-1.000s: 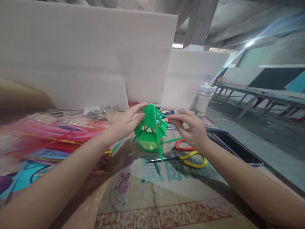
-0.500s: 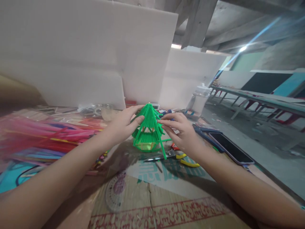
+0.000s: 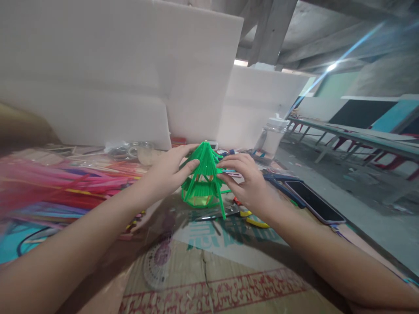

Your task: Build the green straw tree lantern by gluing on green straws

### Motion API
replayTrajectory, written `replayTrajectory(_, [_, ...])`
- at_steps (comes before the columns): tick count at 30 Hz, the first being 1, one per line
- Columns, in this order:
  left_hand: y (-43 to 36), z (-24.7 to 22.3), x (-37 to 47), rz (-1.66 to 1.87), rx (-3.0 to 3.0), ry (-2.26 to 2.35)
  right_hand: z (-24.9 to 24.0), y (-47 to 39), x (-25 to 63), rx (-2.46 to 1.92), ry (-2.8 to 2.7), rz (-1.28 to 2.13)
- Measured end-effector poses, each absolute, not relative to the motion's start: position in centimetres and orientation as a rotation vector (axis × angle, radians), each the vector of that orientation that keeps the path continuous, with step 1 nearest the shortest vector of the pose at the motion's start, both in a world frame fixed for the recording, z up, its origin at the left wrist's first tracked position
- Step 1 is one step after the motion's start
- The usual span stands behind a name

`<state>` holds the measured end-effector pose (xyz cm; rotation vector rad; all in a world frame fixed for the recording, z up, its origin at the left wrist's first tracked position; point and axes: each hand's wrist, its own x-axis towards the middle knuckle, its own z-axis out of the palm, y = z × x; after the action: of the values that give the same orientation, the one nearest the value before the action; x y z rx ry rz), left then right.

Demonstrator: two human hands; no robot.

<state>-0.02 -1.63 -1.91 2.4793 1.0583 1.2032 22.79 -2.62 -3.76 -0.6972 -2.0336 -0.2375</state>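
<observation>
A green cone-shaped model (image 3: 203, 174) made of thin fuzzy strips stands upright at the middle of the table, with a lower green tier beneath its roof. My left hand (image 3: 176, 168) grips the roof from the left, thumb on the front and fingers behind. At the right side, my right hand (image 3: 244, 176) has its fingers bent against the edge strips, thumb below. One longer green strip slants down past the base at the front right. Scissors or pliers with yellow handles (image 3: 257, 221) lie just in front, partly under the right hand.
Bundles of pink, red and blue strips (image 3: 75, 187) cover the left. A phone (image 3: 314, 202) lies at the right edge, a clear bottle (image 3: 273, 136) behind it. White boards (image 3: 193, 74) stand at the back. A round clear template (image 3: 158, 261) lies in front.
My right hand's thumb and fingers have shifted slightly against the model's right side. The long slanting strip has moved a little left. The view has shifted slightly.
</observation>
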Motion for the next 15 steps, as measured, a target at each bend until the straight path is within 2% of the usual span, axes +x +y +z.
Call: replayTrajectory(15, [-1.44, -2.09, -0.09, 1.201, 2.458, 1.097, -3.42, -2.99, 22.88, -0.699, -2.062, -0.279])
